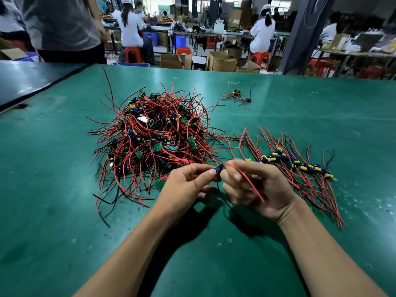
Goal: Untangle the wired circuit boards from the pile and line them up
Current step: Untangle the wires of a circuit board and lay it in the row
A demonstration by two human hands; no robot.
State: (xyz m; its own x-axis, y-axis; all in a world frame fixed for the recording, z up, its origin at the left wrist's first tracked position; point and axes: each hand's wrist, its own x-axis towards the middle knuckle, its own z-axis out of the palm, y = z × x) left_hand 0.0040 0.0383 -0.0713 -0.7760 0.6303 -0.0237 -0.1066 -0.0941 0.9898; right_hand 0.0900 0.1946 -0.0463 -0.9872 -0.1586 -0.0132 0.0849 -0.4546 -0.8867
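Observation:
A tangled pile (154, 133) of small green circuit boards with red and black wires lies on the green table (64, 211), left of centre. To its right a row of wired boards (300, 166) is laid side by side, their wires trailing toward me. Just above the table in front of the pile, my left hand (188, 185) pinches one small blue-and-green board (219, 169) between thumb and forefinger. My right hand (257, 189) is curled beside it, fingers on the board's red wire (246, 179), which crosses the palm. A black wire (225, 202) hangs below the board.
A small separate bunch of wired boards (237, 95) lies at the far middle of the table. A dark second table (32, 80) adjoins at the far left. People sit and stand at benches beyond, among cardboard boxes and red stools.

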